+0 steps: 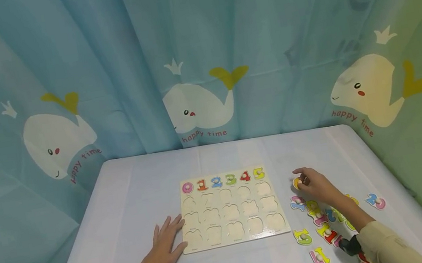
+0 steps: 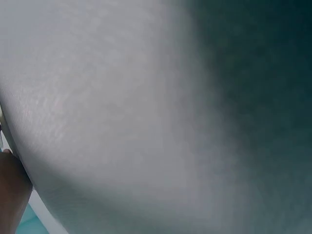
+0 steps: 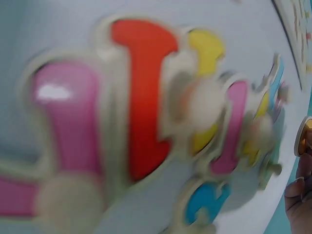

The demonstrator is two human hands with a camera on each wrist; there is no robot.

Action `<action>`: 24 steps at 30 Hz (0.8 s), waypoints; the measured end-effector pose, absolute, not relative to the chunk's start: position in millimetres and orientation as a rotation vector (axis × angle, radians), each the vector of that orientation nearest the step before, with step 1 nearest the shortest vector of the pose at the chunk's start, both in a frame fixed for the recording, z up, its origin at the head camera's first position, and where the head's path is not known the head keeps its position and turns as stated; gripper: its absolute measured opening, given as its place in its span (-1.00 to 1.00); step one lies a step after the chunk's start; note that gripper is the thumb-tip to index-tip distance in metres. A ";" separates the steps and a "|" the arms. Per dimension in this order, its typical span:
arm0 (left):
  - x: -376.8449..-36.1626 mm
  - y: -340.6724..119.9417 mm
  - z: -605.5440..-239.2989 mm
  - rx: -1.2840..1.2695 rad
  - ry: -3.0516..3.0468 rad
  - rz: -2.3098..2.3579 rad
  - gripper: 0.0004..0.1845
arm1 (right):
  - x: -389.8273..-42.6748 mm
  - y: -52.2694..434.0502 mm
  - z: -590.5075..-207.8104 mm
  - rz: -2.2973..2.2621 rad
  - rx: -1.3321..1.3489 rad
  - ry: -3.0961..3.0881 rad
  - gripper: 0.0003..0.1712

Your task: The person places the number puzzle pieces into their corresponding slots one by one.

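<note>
A wooden number puzzle board (image 1: 230, 209) lies on the white table, its top row filled with coloured digits 0 to 5 and the rows below showing empty cut-outs. My left hand (image 1: 167, 243) rests flat on the table, fingers straight, touching the board's left edge. My right hand (image 1: 314, 184) reaches to the right of the board and pinches the knob of a yellow number piece (image 1: 297, 183). In the right wrist view, blurred number pieces (image 3: 146, 97) fill the frame and my fingers (image 3: 300, 195) show at the right edge by the yellow piece (image 3: 304, 139).
Several loose number pieces (image 1: 315, 230) lie scattered on the table (image 1: 129, 196) right of the board, under and around my right forearm. A whale-print curtain (image 1: 198, 105) hangs behind the table. The left wrist view shows only the white tabletop (image 2: 122, 107).
</note>
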State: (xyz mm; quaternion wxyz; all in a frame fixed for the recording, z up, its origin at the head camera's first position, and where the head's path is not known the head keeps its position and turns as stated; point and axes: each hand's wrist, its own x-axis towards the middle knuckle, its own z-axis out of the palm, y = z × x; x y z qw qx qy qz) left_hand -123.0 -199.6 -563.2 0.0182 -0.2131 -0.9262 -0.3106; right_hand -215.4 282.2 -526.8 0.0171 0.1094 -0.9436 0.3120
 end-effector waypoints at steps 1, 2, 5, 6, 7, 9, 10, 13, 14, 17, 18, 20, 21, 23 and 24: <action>-122.7 -199.6 -562.9 -0.661 -2.879 -0.965 -0.41 | -217.5 278.6 -526.2 0.973 0.352 -2.938 -0.56; -122.6 -199.8 -562.7 -0.659 -2.884 -0.965 -0.41 | -219.5 274.7 -525.9 0.978 0.349 -2.946 -0.55; -122.3 -199.6 -561.9 -0.658 -2.893 -0.963 -0.40 | -224.3 263.0 -525.2 1.000 0.365 -2.971 -0.54; -122.2 -199.4 -561.6 -0.659 -2.898 -0.961 -0.40 | -225.5 259.1 -525.0 1.016 0.370 -2.976 -0.53; -122.3 -199.3 -561.6 -0.660 -2.903 -0.962 -0.40 | -226.5 255.2 -525.2 1.023 0.377 -2.981 -0.53; -122.4 -198.7 -561.1 -0.661 -2.907 -0.968 -0.40 | -228.6 248.0 -526.0 1.035 0.396 -2.985 -0.53; -122.4 -198.5 -560.8 -0.661 -2.910 -0.971 -0.40 | -229.6 244.6 -526.4 1.040 0.411 -2.985 -0.53; -122.6 -198.0 -560.9 -0.658 -2.927 -0.964 -0.40 | -233.0 235.9 -527.6 1.046 0.466 -2.980 -0.54; -122.8 -197.8 -560.8 -0.657 -2.933 -0.959 -0.40 | -234.1 233.5 -528.0 1.054 0.468 -2.980 -0.54; -123.2 -198.0 -560.8 -0.657 -2.950 -0.944 -0.39 | -237.2 226.7 -528.4 1.081 0.481 -2.975 -0.54; -123.3 -198.1 -560.7 -0.654 -2.952 -0.943 -0.39 | -238.4 224.4 -528.8 1.092 0.475 -2.974 -0.54; -123.1 -198.7 -560.3 -0.646 -2.960 -0.940 -0.39 | -240.7 219.5 -529.6 1.097 0.502 -2.964 -0.54; -122.9 -199.1 -560.1 -0.642 -2.963 -0.938 -0.39 | -241.6 216.8 -529.7 1.105 0.523 -2.958 -0.55; -122.9 -198.9 -559.9 -0.637 -2.963 -0.938 -0.39 | -243.2 212.0 -530.5 1.102 0.557 -2.946 -0.56; -122.9 -199.0 -559.9 -0.637 -2.963 -0.937 -0.39 | -243.9 209.4 -530.7 1.097 0.569 -2.943 -0.56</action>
